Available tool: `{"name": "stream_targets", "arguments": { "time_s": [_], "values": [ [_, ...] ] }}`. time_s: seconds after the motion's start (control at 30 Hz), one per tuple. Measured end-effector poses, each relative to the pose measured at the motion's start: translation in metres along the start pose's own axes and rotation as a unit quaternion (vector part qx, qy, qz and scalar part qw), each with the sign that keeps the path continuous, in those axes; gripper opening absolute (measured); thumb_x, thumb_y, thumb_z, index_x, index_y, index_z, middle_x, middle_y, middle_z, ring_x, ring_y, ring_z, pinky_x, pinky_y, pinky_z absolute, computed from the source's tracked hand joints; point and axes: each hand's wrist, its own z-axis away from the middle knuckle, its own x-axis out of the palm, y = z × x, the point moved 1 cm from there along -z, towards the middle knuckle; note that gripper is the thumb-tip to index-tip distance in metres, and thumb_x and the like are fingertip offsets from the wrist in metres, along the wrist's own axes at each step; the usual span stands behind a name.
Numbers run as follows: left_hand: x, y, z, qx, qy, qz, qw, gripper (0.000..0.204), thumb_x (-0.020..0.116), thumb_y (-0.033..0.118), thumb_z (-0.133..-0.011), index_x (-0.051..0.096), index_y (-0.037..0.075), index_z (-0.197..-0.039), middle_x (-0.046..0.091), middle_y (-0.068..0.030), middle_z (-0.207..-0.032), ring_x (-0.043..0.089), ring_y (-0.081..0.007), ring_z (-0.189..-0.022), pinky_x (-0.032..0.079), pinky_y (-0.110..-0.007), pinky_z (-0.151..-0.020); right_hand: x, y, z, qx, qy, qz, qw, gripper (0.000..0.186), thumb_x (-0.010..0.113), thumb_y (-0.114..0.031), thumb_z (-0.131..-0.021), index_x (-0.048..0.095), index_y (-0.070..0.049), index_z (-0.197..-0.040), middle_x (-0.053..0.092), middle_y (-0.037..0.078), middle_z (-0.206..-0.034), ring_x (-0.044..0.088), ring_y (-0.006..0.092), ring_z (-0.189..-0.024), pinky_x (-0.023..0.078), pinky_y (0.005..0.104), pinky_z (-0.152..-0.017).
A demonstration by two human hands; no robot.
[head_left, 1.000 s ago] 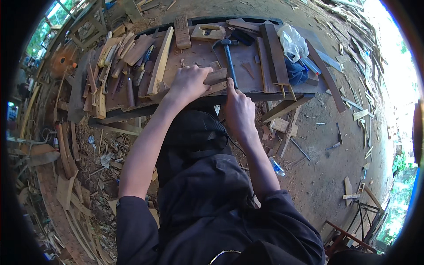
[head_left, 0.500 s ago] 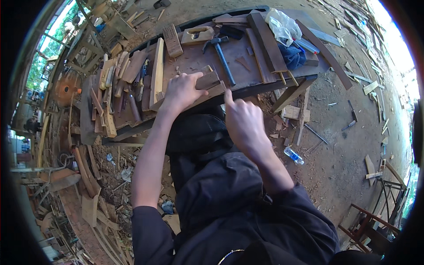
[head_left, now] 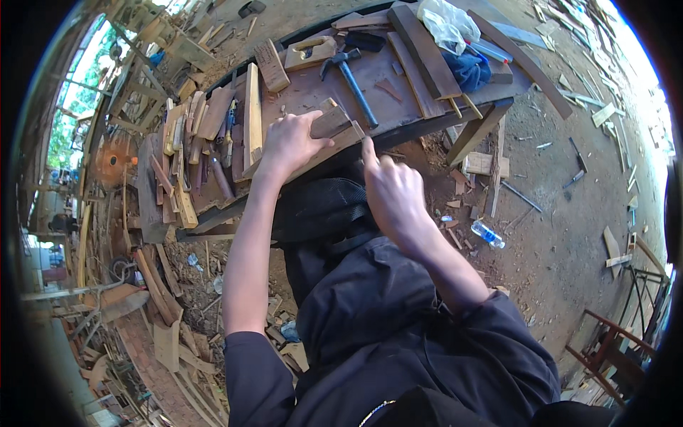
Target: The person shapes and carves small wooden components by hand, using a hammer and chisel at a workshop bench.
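My left hand (head_left: pixel 288 146) is closed around a short brown wood block (head_left: pixel 330 122) at the near edge of the workbench (head_left: pixel 324 89). Beneath the block lies a longer wood strip (head_left: pixel 343 142) along that edge. Just right of the strip's end is my right hand (head_left: pixel 395 193), its index finger stretched forward against or close to the wood and the other fingers curled in. Whatever the curled fingers hold is hidden. A hammer (head_left: pixel 353 87) with a blue handle rests on the bench beyond both hands.
Chisels and other hand tools (head_left: pixel 226 139) crowd the bench's left side among wood strips. A wooden hand plane (head_left: pixel 310 53) sits at the back. Long boards (head_left: pixel 425 50) and a plastic bag (head_left: pixel 449 23) lie to the right. On the ground are a bottle (head_left: pixel 487 233) and wood scraps.
The view has shifted slightly. My left hand keeps its hold on the block, and my right hand stays by the wood's end, its finger a little lower.
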Motion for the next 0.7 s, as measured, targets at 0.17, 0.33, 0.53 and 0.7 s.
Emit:
{"name": "stream_targets", "arguments": {
  "time_s": [0.17,0.33,0.53,0.7],
  "values": [
    [0.000,-0.001,0.000,-0.003,-0.009,-0.014,1.000,0.071,0.091,0.047,-0.076,0.073,0.012,-0.135,0.079,-0.0227,-0.103,0.077,-0.0371,-0.103,0.059,-0.049,-0.095,0.034,0.000,-0.032,0.021,0.049,-0.028,0.998,0.063,0.059,-0.002,-0.090,0.051,0.007,-0.152,0.072,0.018,-0.085,0.075,0.0319,-0.070,0.061,0.0426,-0.063],
    [0.000,-0.003,-0.005,-0.002,0.002,-0.003,1.000,0.074,0.092,0.049,-0.075,0.073,0.009,-0.135,0.078,-0.0231,-0.104,0.077,-0.0372,-0.102,0.059,-0.049,-0.096,-0.032,-0.010,0.020,-0.011,-0.001,-0.013,1.000,0.052,0.063,-0.007,-0.090,0.062,0.011,-0.139,0.072,0.013,-0.075,0.075,0.0237,-0.065,0.061,0.0351,-0.060],
    [0.000,-0.011,-0.007,0.022,-0.006,-0.002,1.000,0.076,0.092,0.049,-0.076,0.072,0.006,-0.135,0.079,-0.0230,-0.102,0.077,-0.0378,-0.100,0.059,-0.048,-0.095,-0.009,-0.015,0.027,0.015,0.014,-0.023,1.000,0.056,0.062,-0.007,-0.090,0.060,0.007,-0.144,0.072,0.014,-0.078,0.074,0.0240,-0.065,0.060,0.0357,-0.059],
    [0.001,0.002,0.004,0.004,0.017,-0.035,0.999,0.079,0.092,0.053,-0.075,0.072,0.001,-0.132,0.077,-0.0267,-0.097,0.077,-0.0386,-0.098,0.060,-0.048,-0.088,-0.033,0.006,0.029,0.032,-0.035,-0.055,0.997,0.064,0.061,-0.002,-0.088,0.053,0.003,-0.152,0.071,0.016,-0.086,0.075,0.0306,-0.070,0.060,0.0407,-0.062]
  ]
}}
